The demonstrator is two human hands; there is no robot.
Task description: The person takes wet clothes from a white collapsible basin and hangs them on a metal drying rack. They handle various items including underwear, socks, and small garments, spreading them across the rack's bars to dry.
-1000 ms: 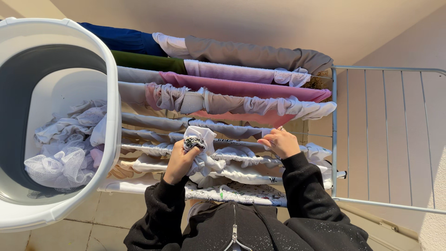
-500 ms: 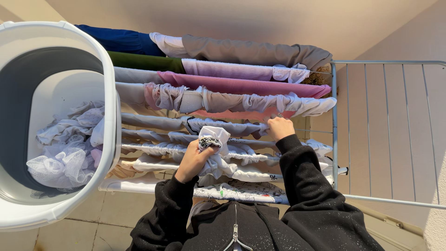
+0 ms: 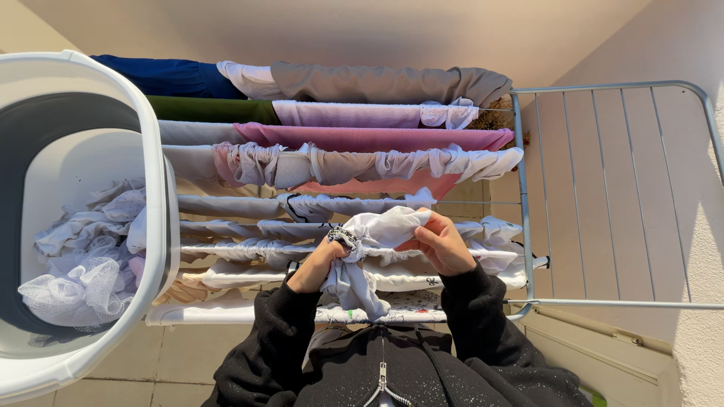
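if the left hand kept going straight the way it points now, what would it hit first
The left hand points away from the body across the drying rack. Past the white garment it grips, it would probably first meet the grey-white clothes on the next rail, though depth is unclear.

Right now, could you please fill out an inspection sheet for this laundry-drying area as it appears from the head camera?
Surface: drying rack, metal, its rails crowded with draped clothes; side wing bare.
Job's things: white garment with dark patterned trim, bunched between both hands above the rack.
Clutter: white laundry basket at the left, holding crumpled white laundry and a mesh piece.
Grippers: left hand clenched on the garment's trim end; right hand pinching its other side.
Cables: nothing seen.
Surroundings: tiled floor below, pale wall beyond, strong sunlight across the rack.
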